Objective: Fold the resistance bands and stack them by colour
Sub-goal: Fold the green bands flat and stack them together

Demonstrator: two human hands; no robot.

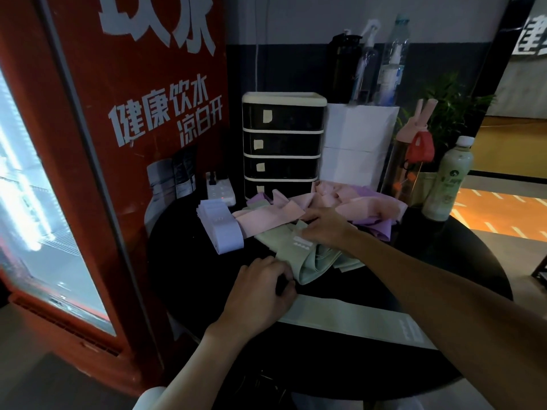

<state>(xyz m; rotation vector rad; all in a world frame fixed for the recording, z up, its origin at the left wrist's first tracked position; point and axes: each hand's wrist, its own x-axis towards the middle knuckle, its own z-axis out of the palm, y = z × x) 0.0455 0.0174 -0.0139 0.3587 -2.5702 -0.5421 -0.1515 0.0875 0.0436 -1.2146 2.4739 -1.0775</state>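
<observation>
**Black round table (444, 261), gym corner: green band in hand, fold not yet made**

Item: crumpled green band (299, 258), centre of frame, lying loose and twisted at the near edge of the heap.
Step, as judged: straightening this band ready for folding. The next move calls for pulling it taut and flat, then doubling it end to end.
Left hand (260, 294): fingers curled, pinching the band's near end.
Right hand (322, 226): fingers bent down onto the band beside its white label; pinch or mere press cannot be told.
Adjacent: flat green band (355, 318), lower centre; pale folded stack (220, 229), left of centre; pink and purple heap (325, 199) behind.
Beyond: drawer unit (282, 140), upper centre; red cooler (118, 143), left.
</observation>
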